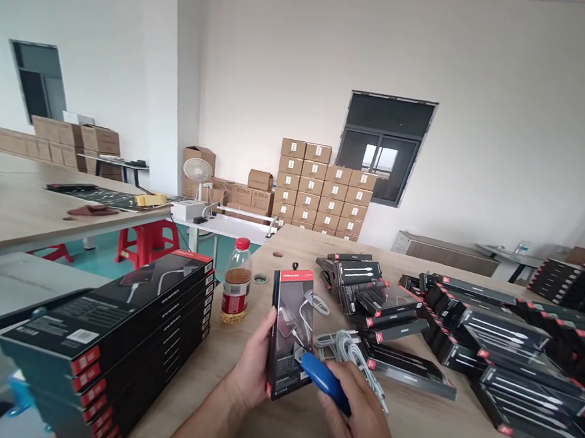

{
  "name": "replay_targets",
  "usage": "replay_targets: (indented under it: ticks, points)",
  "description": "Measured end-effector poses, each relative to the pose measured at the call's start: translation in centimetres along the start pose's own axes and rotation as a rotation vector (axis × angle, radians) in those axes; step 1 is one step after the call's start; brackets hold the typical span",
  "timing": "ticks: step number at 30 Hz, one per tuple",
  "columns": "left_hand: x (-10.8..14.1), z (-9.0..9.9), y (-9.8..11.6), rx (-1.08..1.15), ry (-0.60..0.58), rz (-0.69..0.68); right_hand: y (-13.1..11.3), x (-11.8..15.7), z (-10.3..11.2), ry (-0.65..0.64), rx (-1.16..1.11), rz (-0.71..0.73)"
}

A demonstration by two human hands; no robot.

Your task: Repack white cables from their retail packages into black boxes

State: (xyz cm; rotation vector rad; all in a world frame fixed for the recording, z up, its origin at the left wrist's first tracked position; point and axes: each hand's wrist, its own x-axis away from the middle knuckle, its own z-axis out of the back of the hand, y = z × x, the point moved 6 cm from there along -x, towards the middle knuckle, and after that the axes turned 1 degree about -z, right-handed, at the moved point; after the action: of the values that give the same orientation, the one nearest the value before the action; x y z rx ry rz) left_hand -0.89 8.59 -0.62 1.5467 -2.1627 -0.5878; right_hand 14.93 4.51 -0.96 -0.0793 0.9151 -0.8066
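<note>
My left hand is wrapped round the left edge of a slim black and red cable box, held upright with its printed side towards me. In my right hand is a blue-handled utility knife. Its pale metal tip meets or nearly meets the lower right part of the box front, by a small label. Loose grey-white cables lie on the table behind the knife. To the left rises a neat stack of the same boxes, and a red-capped drink bottle stands between the stack and my held box.
A loose pile of cable boxes lies beyond my right hand. More boxes fill the table's right side. Cartons are stacked by the wall, with a fan and red stools farther left.
</note>
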Motion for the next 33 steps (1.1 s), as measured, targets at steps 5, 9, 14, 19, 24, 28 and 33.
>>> replay_targets:
  ticks: [5, 9, 14, 19, 24, 28, 33]
  points:
    - [0.1, 0.1, -0.2, 0.017, -0.010, -0.002, -0.1, 0.0, 0.0, 0.004, 0.014, 0.016]
    - [0.1, -0.1, -0.2, 0.020, -0.016, 0.000, -0.1, 0.0, 0.0, 0.005, 0.012, 0.011]
    - [0.1, -0.1, -0.2, 0.025, -0.008, 0.006, -0.1, 0.1, 0.0, 0.015, 0.019, 0.031]
    - [0.2, -0.2, -0.2, 0.011, -0.019, -0.002, -0.2, 0.1, 0.1, 0.000, 0.022, 0.029]
    - [0.2, -0.4, -0.3, -0.010, 0.000, -0.020, -0.6, -0.1, 0.0, 0.020, 0.031, 0.019]
    - [0.1, 0.0, -1.3, -0.095, 0.075, 0.070, 0.1, 0.0, 0.1, 0.086, 0.052, -0.041]
    - [0.3, -0.1, -2.2, -0.166, 0.093, 0.162, 0.9, 0.1, 1.0, 0.218, 0.121, -0.057]
